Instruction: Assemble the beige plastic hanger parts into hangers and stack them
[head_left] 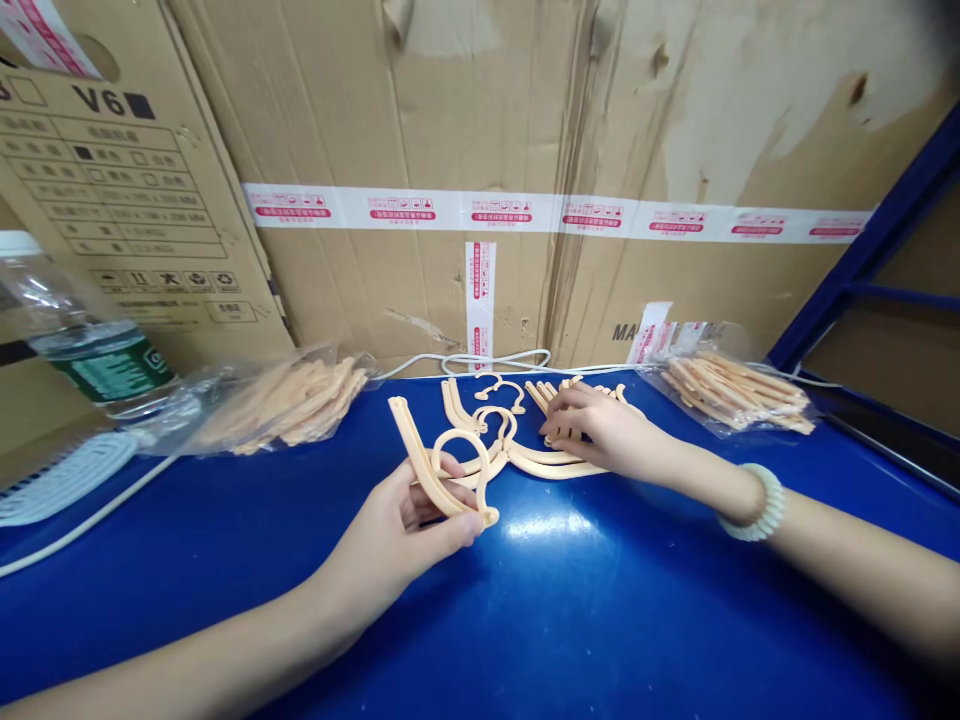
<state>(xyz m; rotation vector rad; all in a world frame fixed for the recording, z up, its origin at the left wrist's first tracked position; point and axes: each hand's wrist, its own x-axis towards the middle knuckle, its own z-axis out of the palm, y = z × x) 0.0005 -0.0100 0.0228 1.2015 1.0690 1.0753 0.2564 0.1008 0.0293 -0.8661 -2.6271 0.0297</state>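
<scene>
My left hand (pixel 420 515) grips a partly assembled cream plastic hanger (pixel 417 450) above the blue table. It shows one grooved arm and a curved hook joined at the pinched end. Farther right, my right hand (pixel 581 420) reaches down over a group of loose hanger arms (pixel 536 395), its fingers bent around some of them; its fingertips are partly hidden. Between the hands lie hangers with both arms spread (pixel 551 465), their hooks overlapping. Two loose hooks (pixel 512 397) and a pair of arms (pixel 454 405) rest behind them.
Clear bags of hanger parts lie at the left (pixel 300 400) and right (pixel 735 390). A water bottle (pixel 97 350) and a light-blue hairbrush (pixel 71 480) are at the far left. White cable (pixel 420 362) runs along the cardboard wall (pixel 420 290).
</scene>
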